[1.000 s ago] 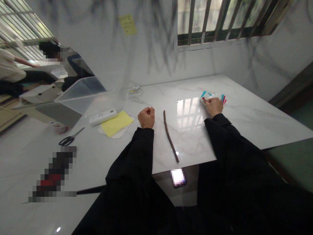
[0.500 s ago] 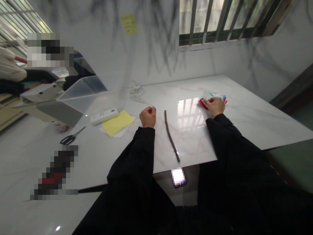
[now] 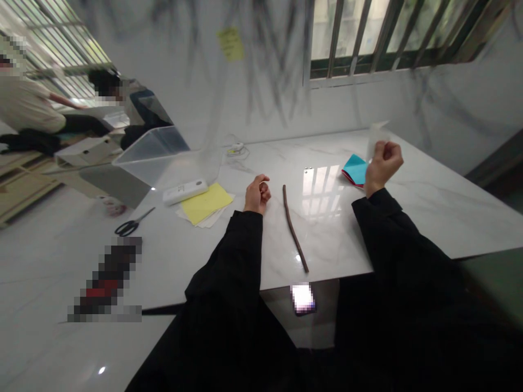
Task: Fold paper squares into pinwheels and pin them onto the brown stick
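Note:
My right hand [image 3: 384, 166] is raised above the table's right side, its fingers pinched on a pale, thin sheet of paper [image 3: 375, 139] that stands up behind the knuckles. Just left of that wrist lies folded blue paper [image 3: 355, 169] with a red edge beneath it. My left hand [image 3: 257, 195] hovers at the middle of the table, fingers loosely curled and the index finger lifted away from the others; nothing shows in it. To its right lies a thin brown stick [image 3: 291, 223], slightly bent, touched by neither hand.
Left of my left hand are yellow paper [image 3: 207, 202] over white sheets, a white oblong device [image 3: 184, 191], black-handled scissors [image 3: 133, 223] and a clear plastic bin [image 3: 163, 163]. A lit phone [image 3: 303, 298] lies below the table's front edge. People [image 3: 32, 103] sit at far left.
My right hand has lifted up and away from the coloured papers with the pale sheet, baring the blue paper. My left hand has loosened from a fist. The view has shifted slightly left.

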`<state>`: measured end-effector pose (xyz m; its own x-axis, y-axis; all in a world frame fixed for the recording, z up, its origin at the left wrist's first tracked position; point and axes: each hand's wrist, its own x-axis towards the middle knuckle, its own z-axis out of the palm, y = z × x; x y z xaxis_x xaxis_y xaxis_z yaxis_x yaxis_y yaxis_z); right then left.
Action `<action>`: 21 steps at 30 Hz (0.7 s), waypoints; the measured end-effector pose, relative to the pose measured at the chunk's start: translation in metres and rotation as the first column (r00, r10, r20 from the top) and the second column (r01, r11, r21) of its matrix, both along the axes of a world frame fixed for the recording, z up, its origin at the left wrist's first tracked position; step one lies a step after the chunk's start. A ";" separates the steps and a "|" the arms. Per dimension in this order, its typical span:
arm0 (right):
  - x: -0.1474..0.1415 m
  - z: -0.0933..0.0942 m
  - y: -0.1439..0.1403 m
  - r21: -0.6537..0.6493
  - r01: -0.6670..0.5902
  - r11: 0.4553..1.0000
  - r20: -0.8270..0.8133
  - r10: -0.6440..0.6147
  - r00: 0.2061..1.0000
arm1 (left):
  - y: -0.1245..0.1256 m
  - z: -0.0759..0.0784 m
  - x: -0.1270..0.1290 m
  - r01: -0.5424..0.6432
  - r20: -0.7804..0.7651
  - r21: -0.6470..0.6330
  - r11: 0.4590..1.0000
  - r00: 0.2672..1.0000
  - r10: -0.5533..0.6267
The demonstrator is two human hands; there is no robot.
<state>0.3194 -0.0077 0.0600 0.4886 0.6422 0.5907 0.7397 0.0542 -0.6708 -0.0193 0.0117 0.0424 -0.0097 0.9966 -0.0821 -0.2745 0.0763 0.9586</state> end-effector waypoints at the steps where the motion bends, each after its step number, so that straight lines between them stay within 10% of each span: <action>1: -0.015 0.005 0.000 0.109 0.112 0.988 -0.088 -0.103 0.991 | -0.002 0.002 0.000 0.060 0.066 -0.009 0.998 0.996 -0.059; 6: -0.102 0.003 -0.001 0.210 -0.312 0.926 0.049 0.309 0.950 | -0.017 0.008 0.004 0.274 0.172 -0.016 0.962 0.948 -0.267; 9: -0.141 -0.018 -0.004 0.039 -0.688 0.725 0.199 0.669 0.717 | -0.018 0.003 0.009 0.247 0.130 -0.024 0.969 0.962 -0.242; 12: -0.157 -0.035 -0.008 -0.042 -0.806 0.591 0.169 0.799 0.577 | -0.013 -0.005 0.011 0.083 0.025 0.012 0.996 0.996 -0.083; 18: -0.142 -0.044 -0.004 0.126 -0.634 0.763 -0.188 0.646 0.740 | -0.002 -0.016 0.008 -0.104 -0.048 0.043 0.994 0.993 0.106; 21: -0.132 -0.050 0.005 0.099 -0.641 0.761 -0.426 0.615 0.663 | -0.006 -0.018 0.011 -0.054 -0.067 0.037 0.998 0.996 0.057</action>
<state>0.1874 -0.0030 0.0098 0.1400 0.9116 0.3865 0.1975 0.3568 -0.9131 -0.0080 0.0061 0.0241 -0.0695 0.9966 -0.0446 -0.2116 0.0289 0.9769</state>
